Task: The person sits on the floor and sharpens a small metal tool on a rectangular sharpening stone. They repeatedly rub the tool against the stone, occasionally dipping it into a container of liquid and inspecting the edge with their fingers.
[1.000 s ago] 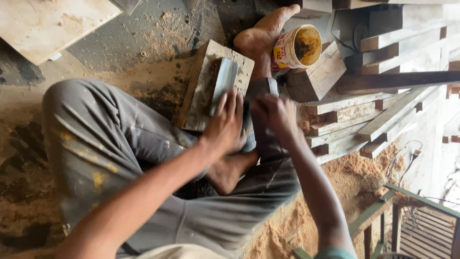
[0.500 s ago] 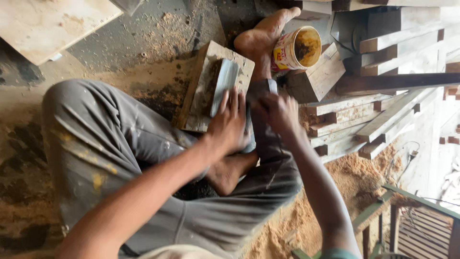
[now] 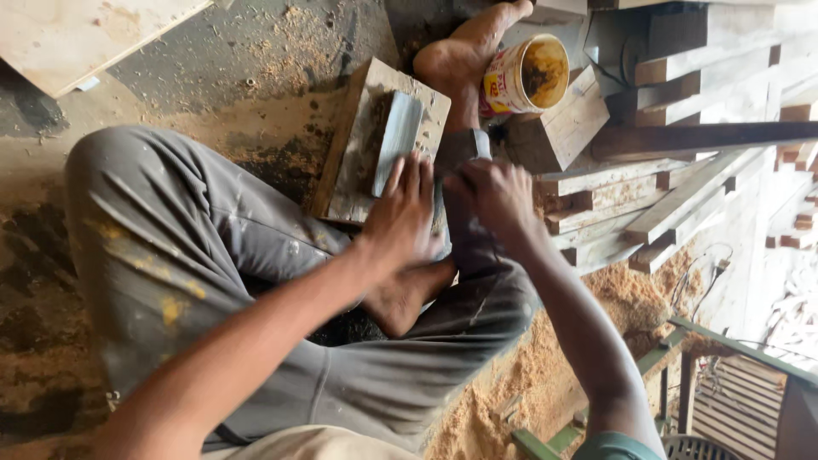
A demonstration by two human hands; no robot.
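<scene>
Here your left hand point(image 3: 400, 213) lies spread and your right hand point(image 3: 494, 198) curled on the flat grey metal blade point(image 3: 399, 136): stiff, thin, sharp-edged, so press its broad face on the worn wooden block point(image 3: 354, 145).

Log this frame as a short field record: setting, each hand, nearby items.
setting: person seated on a sawdust-strewn floor
left hand: fingers pressed flat on a grey metal blade
right hand: gripping the blade's near end, beside the left
support: wooden block under the blade
nearby: open tin by the bare foot; stacked timber
</scene>
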